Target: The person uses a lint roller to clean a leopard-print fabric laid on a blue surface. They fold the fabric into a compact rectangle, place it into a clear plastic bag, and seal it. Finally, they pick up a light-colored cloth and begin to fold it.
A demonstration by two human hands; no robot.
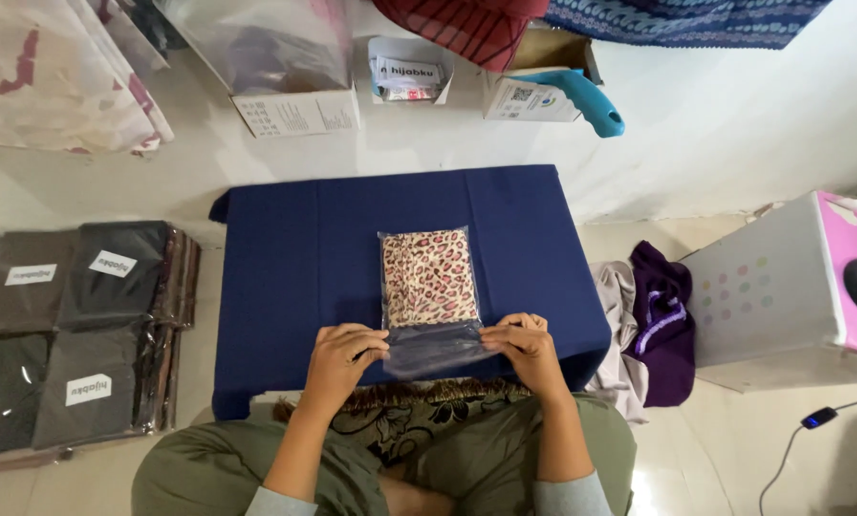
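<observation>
Left hand [337,352] and right hand [524,346], each grip pinching one leopard-print packet [428,287] at the desk's [285,258] near edge; fingertips partly hidden

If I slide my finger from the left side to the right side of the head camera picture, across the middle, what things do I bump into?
Stacks of dark packed cloths → blue-covered table → leopard-print cloth in a clear bag → purple garment on the floor → white and pink box.
</observation>
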